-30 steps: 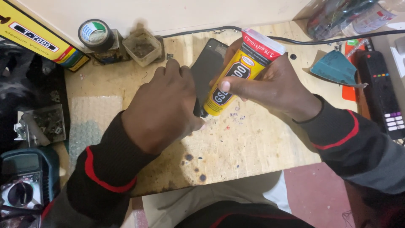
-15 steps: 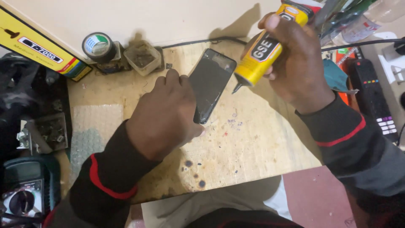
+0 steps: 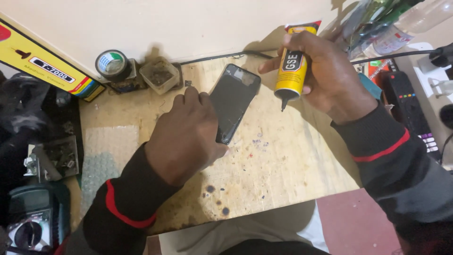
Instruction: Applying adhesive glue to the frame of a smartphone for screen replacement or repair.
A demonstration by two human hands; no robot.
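Observation:
A black phone [image 3: 234, 97] with a cracked screen lies flat on the worn wooden board [image 3: 283, 170]. My left hand [image 3: 188, 134] rests on its near left edge, fingers curled over the side and pinning it down. My right hand [image 3: 325, 75] holds a yellow glue tube [image 3: 290, 71] upright to the right of the phone, its black nozzle pointing down a little above the board and clear of the screen. Both arms wear dark sleeves with a red stripe.
A roll of tape [image 3: 112, 63] and a small tray of tiny parts [image 3: 161, 74] stand at the back left. A black cable [image 3: 222, 55] runs along the wall. A multimeter [image 3: 28, 222] sits at the lower left, a remote control [image 3: 408, 111] at the right.
My right hand lifted the glue tube off the phone's edge, swung it up and to the right, then brought it upright beside the phone. My left hand stayed on the phone.

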